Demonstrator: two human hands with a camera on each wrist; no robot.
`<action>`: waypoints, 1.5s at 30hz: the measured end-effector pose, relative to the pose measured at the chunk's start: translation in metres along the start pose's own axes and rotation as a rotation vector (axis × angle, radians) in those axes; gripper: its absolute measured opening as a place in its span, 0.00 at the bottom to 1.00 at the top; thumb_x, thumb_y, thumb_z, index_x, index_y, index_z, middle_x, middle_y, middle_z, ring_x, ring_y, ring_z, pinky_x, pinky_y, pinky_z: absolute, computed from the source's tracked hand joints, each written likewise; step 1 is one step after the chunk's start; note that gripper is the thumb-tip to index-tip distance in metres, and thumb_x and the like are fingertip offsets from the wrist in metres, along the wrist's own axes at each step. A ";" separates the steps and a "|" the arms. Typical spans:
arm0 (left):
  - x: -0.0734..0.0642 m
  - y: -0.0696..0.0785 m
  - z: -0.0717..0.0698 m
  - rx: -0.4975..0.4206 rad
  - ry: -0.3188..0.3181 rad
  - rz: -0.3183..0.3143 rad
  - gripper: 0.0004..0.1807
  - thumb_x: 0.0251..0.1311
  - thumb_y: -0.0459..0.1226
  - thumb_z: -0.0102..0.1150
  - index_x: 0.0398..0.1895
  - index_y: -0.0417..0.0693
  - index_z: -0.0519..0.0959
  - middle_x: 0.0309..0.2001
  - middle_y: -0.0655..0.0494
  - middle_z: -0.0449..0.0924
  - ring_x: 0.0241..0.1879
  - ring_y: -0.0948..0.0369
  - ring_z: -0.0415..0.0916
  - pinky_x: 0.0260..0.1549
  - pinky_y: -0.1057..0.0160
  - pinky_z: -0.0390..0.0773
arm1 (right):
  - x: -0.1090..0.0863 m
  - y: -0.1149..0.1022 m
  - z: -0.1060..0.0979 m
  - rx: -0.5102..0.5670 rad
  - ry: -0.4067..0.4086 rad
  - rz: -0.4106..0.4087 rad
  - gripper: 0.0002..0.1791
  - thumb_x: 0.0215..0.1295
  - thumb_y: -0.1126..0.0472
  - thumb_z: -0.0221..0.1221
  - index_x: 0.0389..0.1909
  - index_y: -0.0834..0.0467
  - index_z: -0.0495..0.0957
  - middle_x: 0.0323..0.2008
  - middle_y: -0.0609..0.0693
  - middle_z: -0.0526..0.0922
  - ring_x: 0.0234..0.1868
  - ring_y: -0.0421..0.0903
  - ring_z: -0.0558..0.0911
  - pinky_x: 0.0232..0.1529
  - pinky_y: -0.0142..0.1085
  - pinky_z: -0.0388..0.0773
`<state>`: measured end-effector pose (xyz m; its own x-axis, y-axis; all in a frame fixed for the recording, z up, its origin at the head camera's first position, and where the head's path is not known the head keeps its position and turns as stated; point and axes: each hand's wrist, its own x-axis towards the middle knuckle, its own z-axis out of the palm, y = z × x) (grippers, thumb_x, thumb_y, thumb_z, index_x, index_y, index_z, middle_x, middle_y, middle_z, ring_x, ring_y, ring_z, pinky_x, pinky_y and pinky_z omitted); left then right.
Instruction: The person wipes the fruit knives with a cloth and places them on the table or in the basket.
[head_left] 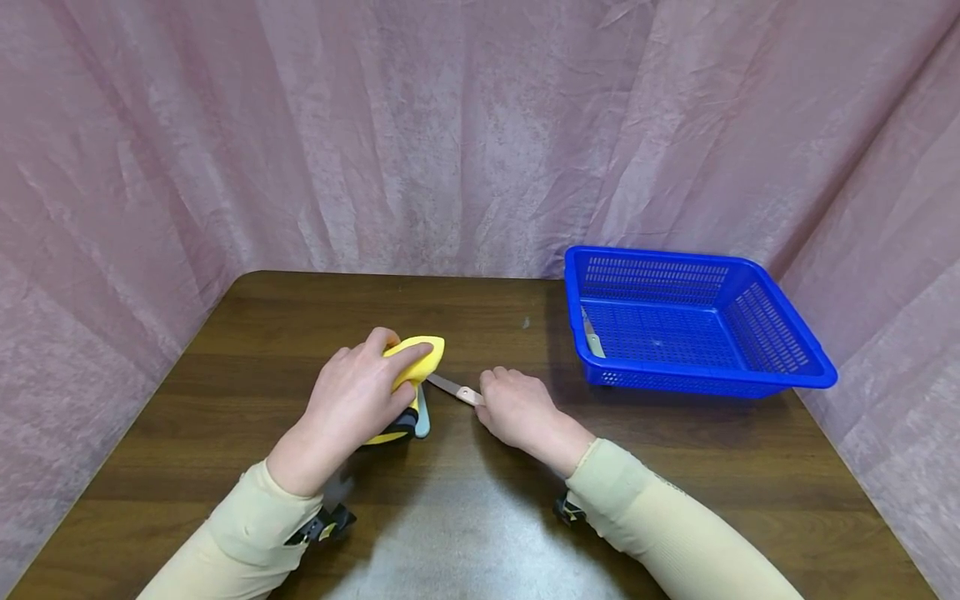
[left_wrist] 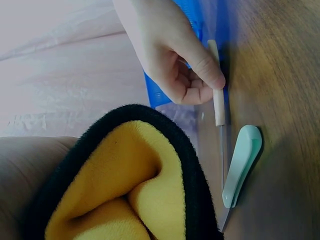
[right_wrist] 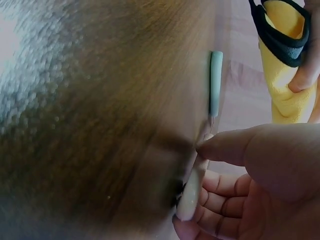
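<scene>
My left hand (head_left: 356,392) grips a folded yellow cloth with black edging (head_left: 422,357), bunched between thumb and fingers. Across from it, my right hand (head_left: 521,408) pinches the pale handle of a small knife (head_left: 467,395), whose blade points left towards the cloth. In the right wrist view the thumb and curled fingers lie around that knife's handle (right_wrist: 189,200). A second knife with a mint-green handle (left_wrist: 242,165) lies on the table beside the held blade. From the head view its blade is hidden under the cloth and left hand.
A blue plastic basket (head_left: 705,379) stands at the right back of the brown wooden table (head_left: 465,317). Inside it, against the left wall, lies another pale-handled knife (head_left: 594,342). Pink curtains (head_left: 465,150) hang behind the table and at both sides.
</scene>
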<state>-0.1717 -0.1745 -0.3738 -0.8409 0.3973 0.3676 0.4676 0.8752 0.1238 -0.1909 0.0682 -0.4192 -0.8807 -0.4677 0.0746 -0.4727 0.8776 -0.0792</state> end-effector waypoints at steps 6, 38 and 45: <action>0.002 0.001 -0.001 -0.005 0.004 -0.003 0.30 0.60 0.35 0.73 0.69 0.60 0.87 0.55 0.40 0.81 0.36 0.49 0.84 0.36 0.47 0.80 | 0.007 0.015 0.021 0.055 0.072 -0.014 0.14 0.76 0.56 0.66 0.37 0.59 0.74 0.28 0.53 0.80 0.30 0.56 0.83 0.31 0.53 0.82; 0.029 0.028 -0.025 -0.070 0.066 0.024 0.31 0.62 0.35 0.70 0.71 0.63 0.85 0.57 0.44 0.81 0.33 0.48 0.81 0.37 0.47 0.80 | -0.030 0.029 -0.043 0.199 0.251 -0.002 0.08 0.79 0.61 0.66 0.49 0.61 0.84 0.36 0.51 0.82 0.36 0.54 0.84 0.37 0.50 0.82; 0.033 0.036 -0.033 -0.075 0.059 0.040 0.32 0.61 0.34 0.71 0.70 0.62 0.86 0.57 0.44 0.81 0.36 0.47 0.83 0.40 0.47 0.80 | -0.033 0.033 -0.052 0.228 0.257 0.033 0.08 0.79 0.60 0.66 0.50 0.60 0.85 0.39 0.52 0.84 0.38 0.54 0.85 0.39 0.52 0.83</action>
<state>-0.1740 -0.1385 -0.3271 -0.8050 0.4124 0.4265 0.5211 0.8352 0.1761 -0.1761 0.1184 -0.3722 -0.8736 -0.3719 0.3139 -0.4636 0.8322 -0.3042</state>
